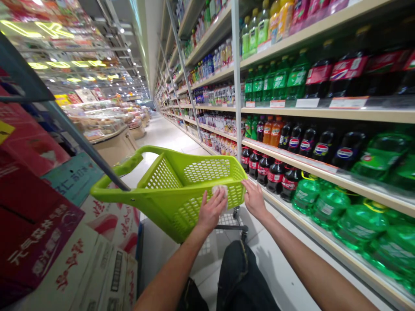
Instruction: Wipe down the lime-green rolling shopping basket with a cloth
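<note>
A lime-green plastic shopping cart [194,194] with a perforated basket stands sideways in front of me. My left hand [211,209] presses a crumpled white cloth [223,195] against the near side wall of the basket, just below its rim. Its fingers lie over the cloth and hide part of it. At the basket's right end, my right hand [255,201] grips the corner, fingertips on the rim. Nothing shows inside the visible part of the basket.
Shelves [324,113] of soda bottles line the right side, with large green bottles [359,220] at floor level. Stacked drink cartons [74,263] and a grey metal bar [94,151] are close on the left. The tiled aisle [165,134] runs ahead past display bins [113,147].
</note>
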Tool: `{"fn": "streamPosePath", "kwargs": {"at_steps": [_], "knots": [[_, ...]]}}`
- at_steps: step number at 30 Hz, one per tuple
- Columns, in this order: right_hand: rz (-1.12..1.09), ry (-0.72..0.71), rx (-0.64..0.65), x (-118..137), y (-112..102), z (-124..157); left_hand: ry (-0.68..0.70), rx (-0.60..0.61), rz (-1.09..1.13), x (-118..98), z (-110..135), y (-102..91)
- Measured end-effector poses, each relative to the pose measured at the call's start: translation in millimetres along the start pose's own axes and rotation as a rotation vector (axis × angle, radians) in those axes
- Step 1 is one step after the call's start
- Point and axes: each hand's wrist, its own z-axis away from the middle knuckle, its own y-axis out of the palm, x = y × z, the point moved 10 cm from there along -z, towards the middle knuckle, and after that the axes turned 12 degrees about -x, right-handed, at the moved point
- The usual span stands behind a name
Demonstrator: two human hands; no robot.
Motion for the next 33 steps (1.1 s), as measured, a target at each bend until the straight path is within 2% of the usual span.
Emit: {"fn": "streamPosePath", "kwargs": {"at_steps": [2,3,6,8,10,13,15,17,19,21,23,26,28,30,33], "knots": [[-0.004,0.026,-0.054,-10,-9,1,-0.037,-0.044,-0.008,-1,-19,2.2],[-0.007,0.037,-0.075,-14,-13,2,-0.036,-0.029,-0.009,-4,-22,9.0],[-0.016,0.063,-0.094,-29,-20,11,0.017,0.124,0.013,-17,-6,41.5],[-0.017,0.082,-0.079,-39,-22,20,0.048,0.189,0.047,-27,7,54.1],[-0.017,0.099,-0.071,-48,-25,28,0.057,0.154,0.083,-34,3,51.9],[-0.017,0.121,-0.086,-58,-27,35,0.044,0.025,0.102,-40,-31,40.7],[-0.018,0.137,-0.093,-62,-27,39,0.046,0.006,0.098,-44,-48,45.5],[-0.015,0.151,-0.085,-66,-26,43,0.077,0.083,0.100,-52,-47,63.2],[-0.009,0.166,-0.071,-70,-26,50,0.133,0.218,0.122,-63,-29,84.6],[-0.004,0.178,-0.055,-75,-27,58,0.174,0.320,0.156,-72,-12,96.6],[-0.009,0.188,-0.053,-79,-30,64,0.170,0.309,0.178,-75,-13,92.8],[-0.025,0.216,-0.082,-82,-32,69,0.109,0.153,0.147,-67,-47,73.1],[-0.041,0.222,-0.097,-79,-30,69,0.111,0.121,0.123,-65,-63,70.8],[-0.063,0.208,-0.101,-74,-26,68,0.161,0.206,0.118,-69,-60,83.3],[-0.088,0.189,-0.104,-69,-24,69,0.222,0.391,0.115,-76,-29,105.0]]}}
